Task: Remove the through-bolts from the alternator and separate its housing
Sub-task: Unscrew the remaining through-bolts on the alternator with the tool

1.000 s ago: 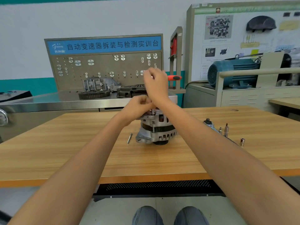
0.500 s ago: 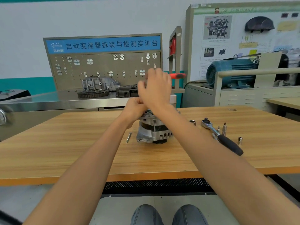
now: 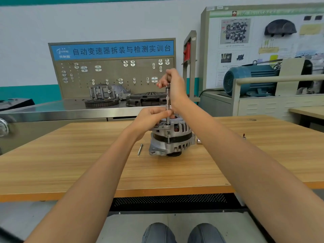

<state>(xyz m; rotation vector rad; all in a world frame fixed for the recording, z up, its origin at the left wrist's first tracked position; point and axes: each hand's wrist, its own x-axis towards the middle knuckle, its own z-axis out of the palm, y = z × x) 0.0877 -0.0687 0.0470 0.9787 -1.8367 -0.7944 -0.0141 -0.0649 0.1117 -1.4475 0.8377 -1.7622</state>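
A silver alternator (image 3: 172, 139) stands upright on the wooden table (image 3: 70, 163). A slim steel driver shaft (image 3: 168, 102) rises vertically from a bolt at the alternator's top rim. My right hand (image 3: 173, 86) grips the upper end of that shaft. My left hand (image 3: 150, 118) pinches the shaft low down, just above the housing, with its fingers resting on the alternator's top. One loose through-bolt (image 3: 140, 149) lies on the table just left of the alternator.
A small socket (image 3: 199, 141) and a bit (image 3: 243, 135) show beside my right forearm, which hides the tools behind it. A steel bench (image 3: 52, 111) with gearbox parts and a pegboard stands behind the table. A blue motor (image 3: 249, 79) sits at right.
My right hand has risen and now holds the shaft's top upright. My right forearm now hides the ratchet that was visible on the table half a second ago.
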